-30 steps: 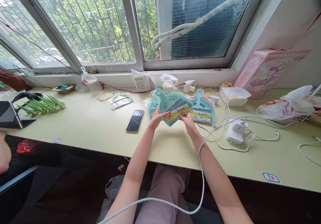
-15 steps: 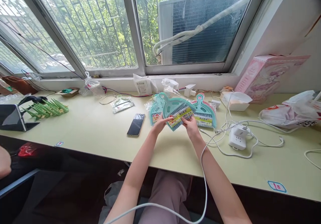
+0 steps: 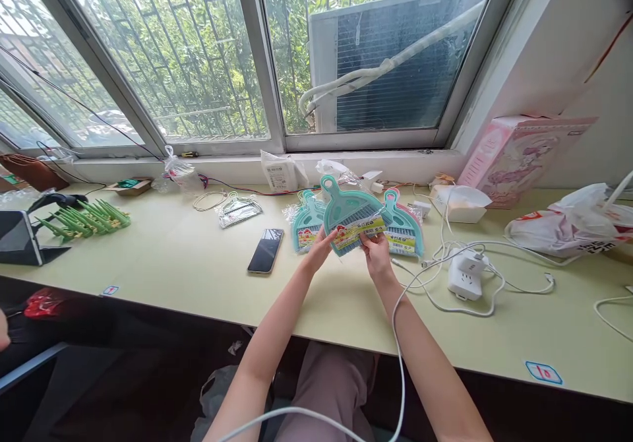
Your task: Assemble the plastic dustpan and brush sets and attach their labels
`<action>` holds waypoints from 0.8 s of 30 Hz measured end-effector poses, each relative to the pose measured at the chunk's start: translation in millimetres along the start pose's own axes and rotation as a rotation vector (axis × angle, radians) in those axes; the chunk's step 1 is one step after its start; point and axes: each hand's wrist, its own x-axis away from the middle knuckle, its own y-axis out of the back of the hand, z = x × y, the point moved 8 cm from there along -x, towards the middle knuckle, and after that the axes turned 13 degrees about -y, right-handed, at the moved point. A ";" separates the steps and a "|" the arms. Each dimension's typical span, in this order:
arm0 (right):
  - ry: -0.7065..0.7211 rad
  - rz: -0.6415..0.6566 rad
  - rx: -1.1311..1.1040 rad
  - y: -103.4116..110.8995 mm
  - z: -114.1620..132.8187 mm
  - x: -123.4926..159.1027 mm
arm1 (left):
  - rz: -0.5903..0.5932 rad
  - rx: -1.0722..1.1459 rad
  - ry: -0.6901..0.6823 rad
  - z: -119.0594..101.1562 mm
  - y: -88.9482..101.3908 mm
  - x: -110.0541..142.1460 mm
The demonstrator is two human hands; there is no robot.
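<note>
A small teal dustpan-and-brush set [image 3: 352,206] in clear wrap is raised between both hands, its handle pointing up and to the left. My left hand [image 3: 319,249] grips its lower left edge. On the lower right, my right hand [image 3: 376,252] pinches the yellow label with thumb and fingers. Behind it on the table lie two more wrapped sets: a teal one [image 3: 307,221] to the left and another teal one [image 3: 404,231] to the right, with a pink edge showing behind that one. The held set partly hides both.
A phone [image 3: 266,251] lies left of my hands. White cables and a power strip [image 3: 465,278] are to the right, one cable crossing my right forearm. Farther off are a tissue box [image 3: 459,203], a pink box [image 3: 524,155], a plastic bag [image 3: 568,224] and green stalks [image 3: 89,221].
The held dustpan set has tipped, its handle rising higher and its face turning slightly. Both hands keep their grip. The view has shifted a little.
</note>
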 end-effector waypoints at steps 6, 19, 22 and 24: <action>-0.057 0.059 0.045 -1.7 -3.7 -3.6 | -0.043 -0.095 0.030 2.3 5.7 2.1; -0.158 0.113 0.133 -3.5 -2.7 -1.7 | 0.059 -0.125 0.031 -1.5 9.7 0.1; -0.155 0.098 0.148 -2.3 -2.6 -2.2 | 0.077 -0.139 0.029 0.8 10.2 -0.1; -0.155 0.097 0.153 -2.5 -3.0 -2.8 | 0.075 -0.152 0.028 2.4 13.0 -0.7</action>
